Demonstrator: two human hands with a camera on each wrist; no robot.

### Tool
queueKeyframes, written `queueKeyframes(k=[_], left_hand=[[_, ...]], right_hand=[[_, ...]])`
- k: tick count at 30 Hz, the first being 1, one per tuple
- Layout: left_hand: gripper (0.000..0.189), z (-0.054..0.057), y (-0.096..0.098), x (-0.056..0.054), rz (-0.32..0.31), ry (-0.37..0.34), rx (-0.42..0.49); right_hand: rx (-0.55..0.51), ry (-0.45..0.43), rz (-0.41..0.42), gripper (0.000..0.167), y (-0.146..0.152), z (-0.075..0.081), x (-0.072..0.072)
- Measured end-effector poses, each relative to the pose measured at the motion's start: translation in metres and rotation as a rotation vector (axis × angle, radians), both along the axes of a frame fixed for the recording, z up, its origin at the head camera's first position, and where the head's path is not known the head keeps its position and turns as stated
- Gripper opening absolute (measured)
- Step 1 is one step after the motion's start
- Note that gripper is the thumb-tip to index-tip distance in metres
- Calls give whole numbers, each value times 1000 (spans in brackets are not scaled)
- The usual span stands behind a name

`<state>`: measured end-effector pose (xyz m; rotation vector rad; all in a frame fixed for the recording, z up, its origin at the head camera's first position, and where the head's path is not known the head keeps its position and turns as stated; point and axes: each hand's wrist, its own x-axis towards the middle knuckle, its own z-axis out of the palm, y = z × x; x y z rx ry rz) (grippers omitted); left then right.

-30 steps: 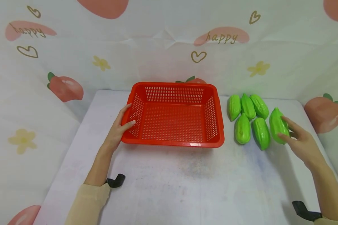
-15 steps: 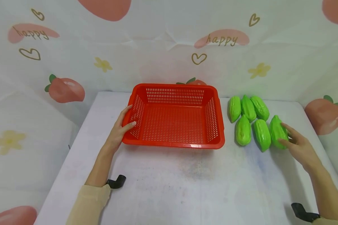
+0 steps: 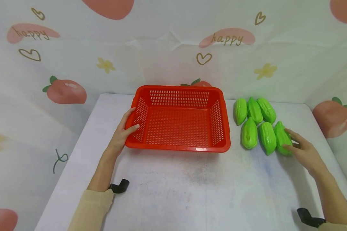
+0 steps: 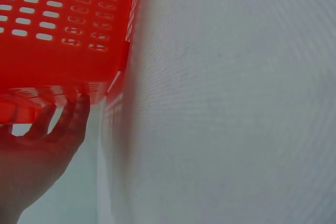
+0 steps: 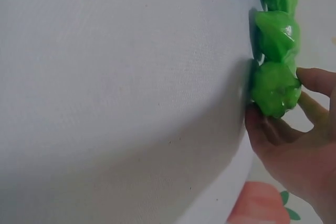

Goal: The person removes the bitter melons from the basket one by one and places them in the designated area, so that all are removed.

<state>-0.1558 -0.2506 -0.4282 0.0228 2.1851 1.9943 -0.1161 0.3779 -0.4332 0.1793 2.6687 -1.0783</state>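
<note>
My left hand (image 3: 120, 136) grips the left side of a red plastic basket (image 3: 176, 149), thumb over the rim and fingers against the outer wall. In the left wrist view, the fingers (image 4: 65, 121) lie against the basket's perforated wall (image 4: 63, 66). On the right, my right hand (image 3: 305, 152) holds a green ribbed gourd (image 3: 281, 138) with a pointed tip, thumb on its near side. That gourd lies on the table beside another green gourd (image 3: 267, 138). In the right wrist view, thumb and fingers surround the end of the held gourd (image 5: 275, 90).
Several more green gourds (image 3: 254, 110) lie in two rows right of the basket. A white table (image 3: 167, 189) carries everything. A patterned cloth backdrop (image 3: 167, 57) rises behind and at the sides. Black wrist mounts (image 3: 120, 186) sit on both forearms.
My right hand has brought its gourd left and nearer, down beside the neighbouring gourd in the front row. The left hand keeps its hold on the basket.
</note>
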Motion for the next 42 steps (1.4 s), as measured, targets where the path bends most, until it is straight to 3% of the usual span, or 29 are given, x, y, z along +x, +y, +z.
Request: queueKeyframes(k=[8, 15, 30, 35, 42], left_hand=[[64, 1, 1, 0, 0, 10, -5], [64, 1, 1, 0, 4, 11, -16], [63, 0, 2, 0, 3, 6, -9], [63, 2, -1, 0, 13, 2, -77], [68, 11, -5, 1, -27, 30, -254]], right_hand=[[4, 59, -1, 72, -2, -3, -1], [-31, 61, -65, 73, -5, -7, 1], [-13, 72, -68, 74, -2, -8, 5], [27, 96, -57, 70, -3, -6, 6], [107, 253, -46, 65, -8, 4, 5]])
